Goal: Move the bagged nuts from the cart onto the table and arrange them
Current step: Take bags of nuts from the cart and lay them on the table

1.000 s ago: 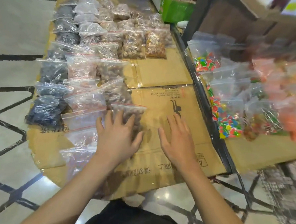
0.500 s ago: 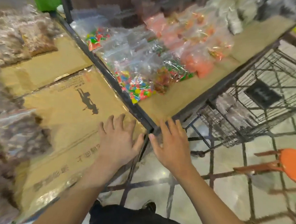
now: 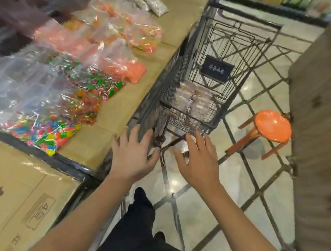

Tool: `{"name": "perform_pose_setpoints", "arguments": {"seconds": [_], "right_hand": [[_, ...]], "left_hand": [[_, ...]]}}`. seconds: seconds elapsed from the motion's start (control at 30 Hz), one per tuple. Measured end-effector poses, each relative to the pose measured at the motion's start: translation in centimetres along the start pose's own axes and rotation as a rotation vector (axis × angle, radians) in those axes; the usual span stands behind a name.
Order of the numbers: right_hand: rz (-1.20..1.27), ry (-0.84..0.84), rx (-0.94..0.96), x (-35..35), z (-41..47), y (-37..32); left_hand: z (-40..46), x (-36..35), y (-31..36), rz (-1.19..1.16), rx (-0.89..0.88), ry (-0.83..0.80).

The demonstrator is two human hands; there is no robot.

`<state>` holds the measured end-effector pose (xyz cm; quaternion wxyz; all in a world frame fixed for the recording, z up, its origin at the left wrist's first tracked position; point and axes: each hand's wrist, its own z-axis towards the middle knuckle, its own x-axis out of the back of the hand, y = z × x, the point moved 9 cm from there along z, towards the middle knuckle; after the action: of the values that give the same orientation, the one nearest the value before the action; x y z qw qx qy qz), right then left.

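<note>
A person's left hand (image 3: 132, 156) and right hand (image 3: 197, 163) reach forward with fingers spread and straight, holding nothing, just short of the near end of a black wire cart (image 3: 213, 70). The bagged nuts (image 3: 191, 101), a small heap of clear pouches, lie low in the cart's basket, beyond and below both palms. The step in hand looks like a fresh pick-up: it calls for reaching down over the near rim, gripping the pouches by their bodies, not their slack tops, and taking only as many as two hands can carry flat, since thin plastic could snag on the wire. To the left, touching the cart's side, runs a cardboard-covered table (image 3: 123, 106) bearing clear bags of coloured sweets (image 3: 48, 133) and orange sweets (image 3: 133, 72); nearer, a second cardboard sheet (image 3: 19, 193) with printed marks lies behind a dark rail. Right of the cart, an orange stool (image 3: 271, 126) stands on a glossy pale floor (image 3: 234, 198) crossed by dark diagonal lines. A blurred brown panel (image 3: 320, 136) fills the right edge; what it is cannot be told.
</note>
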<state>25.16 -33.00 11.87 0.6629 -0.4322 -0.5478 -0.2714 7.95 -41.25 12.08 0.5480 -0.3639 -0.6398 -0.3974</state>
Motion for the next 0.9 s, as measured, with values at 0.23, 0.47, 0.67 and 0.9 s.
{"name": "perform_pose_setpoints", "arguments": {"seconds": [0.23, 0.47, 0.67, 0.9], "right_hand": [[-0.009, 0.024, -0.142, -1.0, 8.6, 5.7], [-0.018, -0.064, -0.278, -2.7, 18.3, 10.4], [-0.024, -0.123, -0.308, -5.9, 23.9, 12.6], [-0.031, -0.153, -0.324, -9.8, 30.3, 17.5]], "left_hand": [[12.9, -2.4, 3.3, -0.025, -0.111, -0.022], [26.3, -3.9, 4.9, -0.057, -0.188, -0.076], [33.7, -6.9, 7.0, -0.011, -0.264, -0.157], [41.1, -12.0, 11.0, 0.048, -0.284, -0.283]]}}
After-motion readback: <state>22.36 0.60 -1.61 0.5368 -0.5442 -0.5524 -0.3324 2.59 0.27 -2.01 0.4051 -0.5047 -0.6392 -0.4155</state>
